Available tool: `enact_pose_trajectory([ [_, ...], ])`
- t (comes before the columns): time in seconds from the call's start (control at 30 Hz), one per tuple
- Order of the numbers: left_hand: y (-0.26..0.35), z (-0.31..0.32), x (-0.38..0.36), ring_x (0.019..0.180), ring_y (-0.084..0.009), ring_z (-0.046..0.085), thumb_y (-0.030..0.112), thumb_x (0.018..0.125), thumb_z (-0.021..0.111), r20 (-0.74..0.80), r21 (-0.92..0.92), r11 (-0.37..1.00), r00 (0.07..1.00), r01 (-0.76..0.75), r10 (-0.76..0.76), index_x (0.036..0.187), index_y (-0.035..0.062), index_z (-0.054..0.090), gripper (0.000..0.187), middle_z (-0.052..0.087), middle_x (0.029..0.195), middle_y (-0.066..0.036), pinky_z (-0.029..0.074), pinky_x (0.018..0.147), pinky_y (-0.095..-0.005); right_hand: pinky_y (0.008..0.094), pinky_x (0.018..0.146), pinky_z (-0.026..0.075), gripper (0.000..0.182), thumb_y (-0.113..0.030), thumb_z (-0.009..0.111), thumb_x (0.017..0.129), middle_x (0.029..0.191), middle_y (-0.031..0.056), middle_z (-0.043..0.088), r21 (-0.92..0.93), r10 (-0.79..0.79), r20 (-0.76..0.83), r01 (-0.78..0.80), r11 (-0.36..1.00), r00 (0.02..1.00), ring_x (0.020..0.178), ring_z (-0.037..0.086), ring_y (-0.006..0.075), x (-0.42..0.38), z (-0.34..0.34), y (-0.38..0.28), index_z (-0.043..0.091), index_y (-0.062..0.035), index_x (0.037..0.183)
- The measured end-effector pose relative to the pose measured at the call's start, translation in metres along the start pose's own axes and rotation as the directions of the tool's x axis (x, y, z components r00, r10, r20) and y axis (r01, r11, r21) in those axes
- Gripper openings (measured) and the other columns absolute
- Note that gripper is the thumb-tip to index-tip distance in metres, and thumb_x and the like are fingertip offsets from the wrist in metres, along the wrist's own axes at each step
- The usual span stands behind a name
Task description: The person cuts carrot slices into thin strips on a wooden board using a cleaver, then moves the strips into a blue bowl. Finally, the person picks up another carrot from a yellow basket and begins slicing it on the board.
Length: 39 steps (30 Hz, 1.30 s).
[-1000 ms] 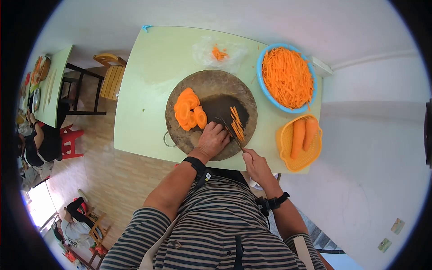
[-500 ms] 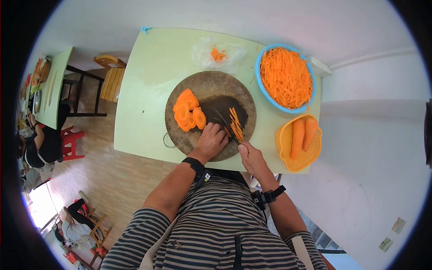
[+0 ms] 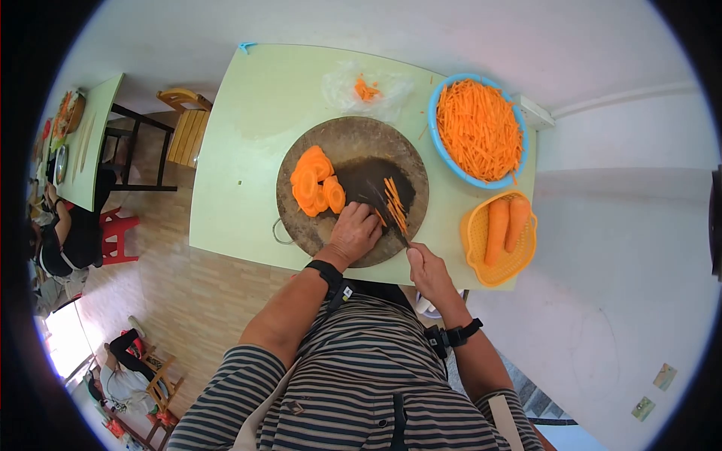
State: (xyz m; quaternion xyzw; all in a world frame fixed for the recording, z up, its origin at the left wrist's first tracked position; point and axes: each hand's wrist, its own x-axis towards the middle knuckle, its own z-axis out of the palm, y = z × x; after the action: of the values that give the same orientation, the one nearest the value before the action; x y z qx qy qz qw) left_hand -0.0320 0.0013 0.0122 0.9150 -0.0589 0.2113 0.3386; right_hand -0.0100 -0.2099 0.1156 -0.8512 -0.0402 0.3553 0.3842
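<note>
A round wooden chopping board [image 3: 338,143] lies on the pale green table [image 3: 241,173]. On its left half sits a pile of carrot slices [image 3: 314,183]. My left hand [image 3: 353,233] presses down on a few slices at the board's near side, fingers curled. My right hand [image 3: 427,272] grips the handle of a dark knife [image 3: 387,213] whose blade runs up beside the left fingers. Thin carrot strips [image 3: 395,203] lie to the right of the blade.
A blue bowl [image 3: 438,150] full of carrot strips stands at the table's far right. Below it a yellow basket [image 3: 474,248] holds two whole carrots. A plastic bag [image 3: 367,92] with carrot scraps lies behind the board. Other people sit at a table far left.
My right hand and the knife slid forward over the board, then drew back toward me. The left hand stays on the slices.
</note>
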Motion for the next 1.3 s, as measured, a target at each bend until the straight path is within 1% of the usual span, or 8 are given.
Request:
enact_pose_trajectory([
  [0.27,0.002,0.000,0.000,0.090,-0.0313,0.056,0.008,0.076,0.075,-0.002,0.002,0.999,0.999,0.043,-0.043,0.091,0.0037,0.067,0.017,0.059,0.094,-0.011,0.049,0.081,-0.0388,0.0420,0.089,0.053,0.048,-0.039,0.047,0.108,0.101,0.0285,0.071,0.003,-0.005,0.029,0.005,1.000,1.000,0.100,0.071,0.0413,-0.003,-0.001,0.003,0.062,-0.0008,0.132],
  [0.43,0.001,-0.001,-0.001,0.091,-0.0310,0.056,0.008,0.076,0.076,0.025,0.003,0.999,0.999,0.037,-0.037,0.090,0.0037,0.068,0.016,0.058,0.093,-0.011,0.049,0.081,-0.0384,0.0430,0.089,0.053,0.051,-0.043,0.045,0.108,0.103,0.0290,0.071,-0.015,-0.015,0.060,0.016,1.000,0.998,0.100,0.070,0.0436,-0.002,-0.001,0.006,0.061,-0.0016,0.134],
  [0.77,0.000,-0.002,-0.001,0.091,-0.0295,0.055,0.010,0.076,0.076,0.055,0.004,1.000,0.998,0.031,-0.031,0.092,0.0049,0.072,0.018,0.055,0.090,-0.009,0.048,0.082,-0.0379,0.0444,0.092,0.053,0.048,-0.041,0.046,0.108,0.107,0.0300,0.070,-0.043,0.005,0.086,-0.001,0.999,0.996,0.106,0.068,0.0451,0.001,-0.003,0.003,0.061,-0.0025,0.134],
  [0.87,0.002,-0.005,0.000,0.092,-0.0294,0.055,0.010,0.075,0.076,0.075,0.026,0.999,0.997,0.031,-0.033,0.094,0.0049,0.072,0.019,0.056,0.091,-0.009,0.048,0.082,-0.0378,0.0451,0.090,0.053,0.047,-0.040,0.046,0.108,0.106,0.0297,0.070,-0.059,-0.069,0.049,0.072,0.996,0.996,0.104,0.069,0.0453,0.011,0.000,0.001,0.062,-0.0020,0.132],
  [0.97,0.000,0.000,-0.003,0.092,-0.0293,0.055,0.010,0.075,0.077,0.078,0.035,0.999,0.996,0.041,-0.044,0.094,0.0046,0.072,0.020,0.057,0.092,-0.009,0.048,0.082,-0.0378,0.0436,0.086,0.054,0.046,-0.038,0.048,0.108,0.100,0.0281,0.071,-0.060,-0.063,0.050,0.066,0.996,0.997,0.097,0.070,0.0433,0.024,0.006,-0.005,0.063,-0.0010,0.130],
  [1.07,-0.003,0.002,-0.002,0.093,-0.0293,0.056,0.009,0.076,0.077,0.041,0.010,1.000,0.999,0.013,-0.013,0.093,0.0045,0.072,0.019,0.059,0.094,-0.008,0.048,0.082,-0.0376,0.0414,0.083,0.053,0.044,-0.037,0.049,0.108,0.094,0.0266,0.070,0.057,-0.035,0.043,0.032,0.998,0.998,0.091,0.071,0.0407,0.028,0.007,-0.009,0.063,-0.0004,0.129],
  [1.13,-0.003,0.001,-0.003,0.093,-0.0292,0.056,0.009,0.075,0.077,0.033,0.013,1.000,0.999,0.016,-0.017,0.093,0.0045,0.072,0.019,0.060,0.095,-0.008,0.049,0.082,-0.0374,0.0394,0.082,0.053,0.044,-0.036,0.050,0.107,0.091,0.0255,0.070,0.111,0.097,0.051,-0.103,0.989,0.994,0.088,0.071,0.0385,0.022,0.003,-0.018,0.063,-0.0003,0.128],
  [1.3,-0.002,0.001,-0.002,0.092,-0.0289,0.056,0.009,0.075,0.078,0.026,0.013,1.000,0.999,0.021,-0.022,0.093,0.0043,0.072,0.020,0.060,0.094,-0.008,0.049,0.082,-0.0370,0.0398,0.080,0.053,0.045,-0.037,0.049,0.108,0.090,0.0234,0.070,0.033,0.011,0.043,-0.012,0.999,0.999,0.084,0.071,0.0337,0.014,-0.001,0.002,0.063,0.0013,0.128],
])
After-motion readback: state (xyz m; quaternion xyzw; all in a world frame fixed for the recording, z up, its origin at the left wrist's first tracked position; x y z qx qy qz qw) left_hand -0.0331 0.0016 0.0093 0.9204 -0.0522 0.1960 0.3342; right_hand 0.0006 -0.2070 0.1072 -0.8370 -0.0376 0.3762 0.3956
